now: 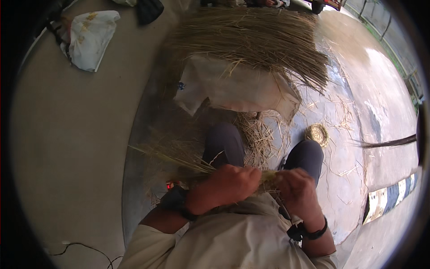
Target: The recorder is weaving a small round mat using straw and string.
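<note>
In front of my lap, my left hand [232,183] is closed around a thin bundle of straw [269,176]. Loose stalks of the bundle stick out past that hand toward the left. Close by on the right, my right hand [296,188] has its fingers closed on the bundle's other end, and motion smears it a little. A short length of straw shows between the two hands. Beyond my right knee lies a small round coil of woven straw [317,133].
A big heap of long straw [246,38] lies ahead, with a pale sack [242,87] at its near side. Straw scraps [260,139] litter the floor between my knees. A white bag [92,40] is far left, a black cable [89,246] near left, a striped block [389,197] at right.
</note>
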A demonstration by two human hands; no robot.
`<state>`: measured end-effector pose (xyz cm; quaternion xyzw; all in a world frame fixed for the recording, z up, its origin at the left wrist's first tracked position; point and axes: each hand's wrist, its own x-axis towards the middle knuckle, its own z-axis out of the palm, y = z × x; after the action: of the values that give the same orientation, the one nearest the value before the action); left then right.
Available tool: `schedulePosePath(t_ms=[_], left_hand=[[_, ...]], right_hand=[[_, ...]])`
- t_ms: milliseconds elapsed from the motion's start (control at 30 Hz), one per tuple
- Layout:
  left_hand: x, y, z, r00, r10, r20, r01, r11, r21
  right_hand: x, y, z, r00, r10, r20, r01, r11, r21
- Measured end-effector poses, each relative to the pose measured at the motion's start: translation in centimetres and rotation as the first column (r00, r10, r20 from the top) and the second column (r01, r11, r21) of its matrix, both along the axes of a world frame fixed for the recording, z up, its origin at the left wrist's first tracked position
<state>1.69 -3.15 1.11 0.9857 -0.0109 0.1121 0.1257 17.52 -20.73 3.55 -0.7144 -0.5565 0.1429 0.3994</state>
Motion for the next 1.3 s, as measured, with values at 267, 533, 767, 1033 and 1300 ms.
schedulePosePath(t_ms=[267,533,767,1033,1300], left_hand=[[0.8,-1.8,-1.0,0.994,-0.083,0.07,0.079,0.995,0.062],[0.4,-1.3,0.0,0.991,-0.119,0.068,0.114,0.991,0.072],[-1.2,1.6,2.4,0.996,-0.049,-0.079,0.061,0.987,0.146],[-11.3,12.1,6.6,0.901,0.416,-0.124,-0.393,0.902,0.177],[-8.6,8.0,8.9,0.865,0.358,-0.351,-0.329,0.934,0.143]], right_hand=[[2.8,3.6,-3.6,0.989,0.086,-0.123,-0.099,0.989,-0.109],[1.4,2.9,-1.2,0.94,0.02,-0.341,-0.049,0.996,-0.076],[5.1,-0.6,0.8,-0.118,0.344,-0.931,0.383,0.881,0.277],[18.9,-21.4,-2.6,0.646,-0.683,-0.34,0.763,0.594,0.255],[14.7,-18.2,-0.7,0.495,-0.614,-0.614,0.801,0.597,0.049]])
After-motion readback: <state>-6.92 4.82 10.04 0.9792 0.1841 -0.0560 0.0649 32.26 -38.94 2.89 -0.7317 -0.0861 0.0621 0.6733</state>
